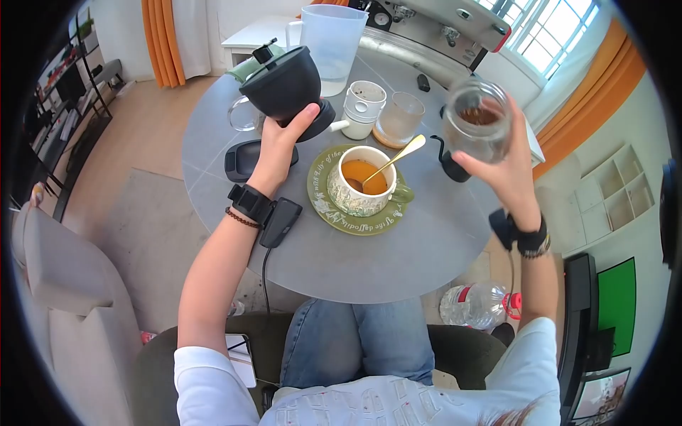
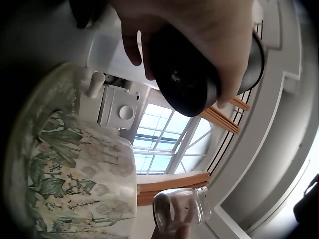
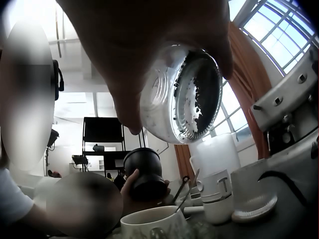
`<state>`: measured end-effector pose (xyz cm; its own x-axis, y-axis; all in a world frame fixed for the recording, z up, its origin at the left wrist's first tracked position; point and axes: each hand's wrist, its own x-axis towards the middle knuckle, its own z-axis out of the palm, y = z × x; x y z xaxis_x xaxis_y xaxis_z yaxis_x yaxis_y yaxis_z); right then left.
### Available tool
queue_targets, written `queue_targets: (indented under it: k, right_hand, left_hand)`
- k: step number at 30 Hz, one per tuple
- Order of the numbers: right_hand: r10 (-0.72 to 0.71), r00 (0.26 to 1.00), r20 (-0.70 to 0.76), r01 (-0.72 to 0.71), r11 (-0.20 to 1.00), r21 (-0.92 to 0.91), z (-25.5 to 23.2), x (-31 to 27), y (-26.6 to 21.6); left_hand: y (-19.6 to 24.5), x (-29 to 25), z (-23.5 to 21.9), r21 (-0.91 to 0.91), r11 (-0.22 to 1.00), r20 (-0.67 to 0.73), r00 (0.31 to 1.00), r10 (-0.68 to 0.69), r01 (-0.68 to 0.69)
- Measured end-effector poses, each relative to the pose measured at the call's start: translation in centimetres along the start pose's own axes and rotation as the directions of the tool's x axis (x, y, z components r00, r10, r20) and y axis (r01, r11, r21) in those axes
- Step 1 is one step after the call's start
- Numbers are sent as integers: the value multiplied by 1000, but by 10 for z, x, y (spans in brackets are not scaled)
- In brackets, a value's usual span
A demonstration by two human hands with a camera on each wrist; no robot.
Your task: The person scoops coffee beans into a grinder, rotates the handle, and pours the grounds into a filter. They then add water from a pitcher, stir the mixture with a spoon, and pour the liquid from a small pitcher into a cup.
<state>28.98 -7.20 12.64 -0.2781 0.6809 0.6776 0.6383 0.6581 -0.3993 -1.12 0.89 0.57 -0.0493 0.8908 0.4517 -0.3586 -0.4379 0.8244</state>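
Observation:
My left hand [image 1: 283,138] grips a black, narrow-waisted hand grinder body [image 1: 284,89] by its lower part, tilted above the table's left side. A small black fitting sticks out of its top. On the right, my right hand [image 1: 513,170] holds a clear glass jar [image 1: 472,145] with its fingers and thumb around the side. Dark brown grounds or bits lie inside the jar, seen close in the right wrist view [image 3: 197,97]. Between the hands stands a flowered cup [image 1: 359,204] of amber drink on a green saucer [image 1: 323,209], a gold spoon [image 1: 412,146] leaning in it.
Behind the cup are a white canister [image 1: 364,106], a drinking glass [image 1: 400,117] and a water pitcher [image 1: 330,50]. A black case [image 1: 245,160] lies at left. A black piece with a curved arm [image 1: 452,169] stands below the jar. An espresso machine [image 1: 426,32] is at the back.

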Motion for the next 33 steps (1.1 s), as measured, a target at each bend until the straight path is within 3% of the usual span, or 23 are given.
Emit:
queue_targets:
  k: [2, 9, 13, 16, 19, 22, 25, 28, 31, 33]
  right_hand:
    - [-203, 973, 109, 230, 890, -393, -6, 30, 2]
    - [-363, 918, 159, 393, 790, -470, 42, 90, 35]
    - [-322, 904, 283, 422, 778, -464, 56, 99, 39]
    - [-376, 886, 270, 463, 715, -524, 61, 104, 43]
    - [-376, 856, 354, 515, 669, -535, 64, 106, 48]
    - [-412, 863, 292, 503, 658, -560, 64, 107, 52]
    - [-390, 795, 465, 607, 529, -593, 62, 110, 60]
    - [-357, 842, 404, 538, 614, -578, 61, 110, 55]
    - [-367, 801, 473, 595, 577, -560, 63, 111, 62]
    - [-384, 821, 423, 570, 602, -559, 66, 109, 62]
  left_hand:
    - [2, 0, 1, 12, 1000, 15, 1000, 4, -4]
    - [-5, 3, -5, 9, 999, -81, 996, 43, -42]
    - [-8, 4, -6, 40, 998, -56, 997, 46, -44]
    - [-7, 2, -4, 13, 1000, -39, 999, 20, -20]
    - [-10, 3, -3, 16, 1000, -38, 999, 26, -25]
    - [-10, 2, -4, 19, 999, -24, 999, 27, -27]
    - [-10, 4, -2, 31, 999, -21, 999, 33, -32]
    - [-10, 3, -3, 32, 999, -17, 999, 29, -28]
    - [-7, 2, -2, 31, 999, -22, 999, 34, -33]
    - [-6, 2, -2, 43, 999, -15, 999, 33, -32]
